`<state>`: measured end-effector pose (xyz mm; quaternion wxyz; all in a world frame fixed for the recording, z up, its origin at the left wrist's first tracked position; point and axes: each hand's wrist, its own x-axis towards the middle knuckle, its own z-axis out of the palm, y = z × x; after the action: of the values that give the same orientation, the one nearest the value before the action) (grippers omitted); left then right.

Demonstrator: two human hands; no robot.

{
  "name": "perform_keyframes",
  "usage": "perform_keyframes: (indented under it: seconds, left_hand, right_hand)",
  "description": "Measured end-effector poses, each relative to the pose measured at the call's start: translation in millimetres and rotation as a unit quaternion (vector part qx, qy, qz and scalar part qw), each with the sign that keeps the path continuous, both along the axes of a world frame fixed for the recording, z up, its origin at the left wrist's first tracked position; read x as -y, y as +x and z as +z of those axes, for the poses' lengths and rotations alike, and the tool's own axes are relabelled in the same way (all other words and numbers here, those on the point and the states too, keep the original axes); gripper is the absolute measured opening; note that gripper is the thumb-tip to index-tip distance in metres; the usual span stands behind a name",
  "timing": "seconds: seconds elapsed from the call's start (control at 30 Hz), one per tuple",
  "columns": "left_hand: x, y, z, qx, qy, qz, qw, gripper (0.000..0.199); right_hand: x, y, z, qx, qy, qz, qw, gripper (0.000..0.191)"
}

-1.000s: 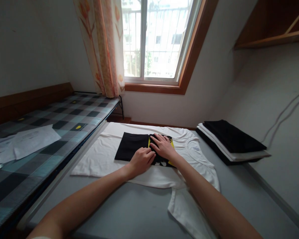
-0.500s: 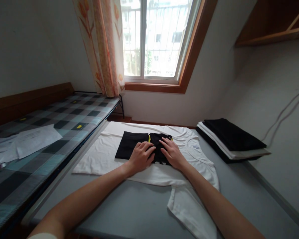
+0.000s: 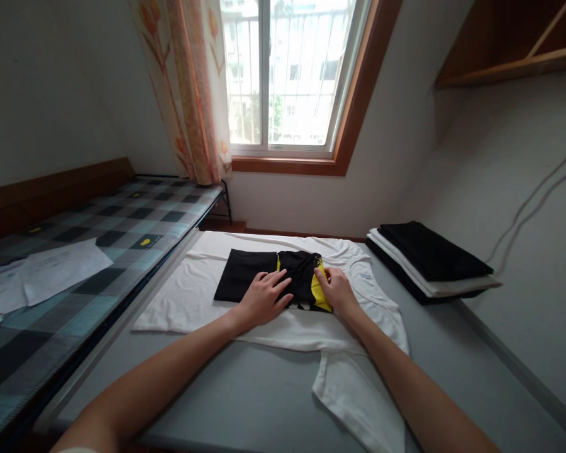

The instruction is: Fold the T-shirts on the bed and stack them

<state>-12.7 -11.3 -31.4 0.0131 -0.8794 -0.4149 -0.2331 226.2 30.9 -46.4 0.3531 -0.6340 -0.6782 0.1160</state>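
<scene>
A white T-shirt (image 3: 188, 283) lies spread on the grey table, its collar to the right and one sleeve hanging toward me. On top of it rests a folded black garment (image 3: 245, 270) with yellow and white print. My left hand (image 3: 264, 297) presses on the middle of the black garment, fingers spread. At the garment's right end, my right hand (image 3: 337, 289) pinches the edge with the thumb on top. A yellow patch (image 3: 319, 289) shows beside that thumb. The right fingertips are partly hidden.
A stack of folded black and white clothes (image 3: 434, 255) sits on the right of the grey table (image 3: 245, 390), by the wall. On the left stands a bed with a checked mattress (image 3: 122, 251) and white papers (image 3: 61, 270). A curtain (image 3: 193, 94) hangs beside the window.
My right hand has gone from lying flat on the black garment to gripping its right edge, and more yellow shows there. The left hand stays in place. The view has shifted slightly.
</scene>
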Motion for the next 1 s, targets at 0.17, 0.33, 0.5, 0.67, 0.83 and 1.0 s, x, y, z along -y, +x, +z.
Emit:
perform_keyframes:
  seconds: [0.17, 0.33, 0.5, 0.67, 0.83, 1.0]
  left_hand:
    - [1, 1, -0.8, 0.005, 0.0, 0.004, 1.0, 0.043]
    - [-2, -3, 5.5, 0.019, -0.004, -0.002, 1.0, 0.044]
    - [-13, -18, 13.4, 0.042, -0.018, -0.023, 0.999, 0.044]
    - [-19, -22, 1.5, -0.011, -0.068, -0.039, 0.997, 0.049]
    - [-17, -21, -3.3, -0.023, -0.097, -0.025, 0.995, 0.058]
    - [-17, -21, -0.8, 0.004, -0.104, -0.021, 0.994, 0.055]
  right_hand:
    - [2, -10, 5.7, -0.167, -0.088, -0.008, 0.982, 0.04]
    - [3, -9, 18.8, -0.258, -0.106, 0.052, 0.959, 0.047]
    - [-1, 39, 43.9, -0.319, -0.096, 0.037, 0.942, 0.062]
    - [-7, 91, 30.8, -0.36, -0.19, -0.029, 0.913, 0.048]
    - [-11, 94, 17.8, -0.386, -0.2, -0.062, 0.898, 0.031]
    - [-10, 88, 23.2, -0.35, -0.186, -0.06, 0.916, 0.03]
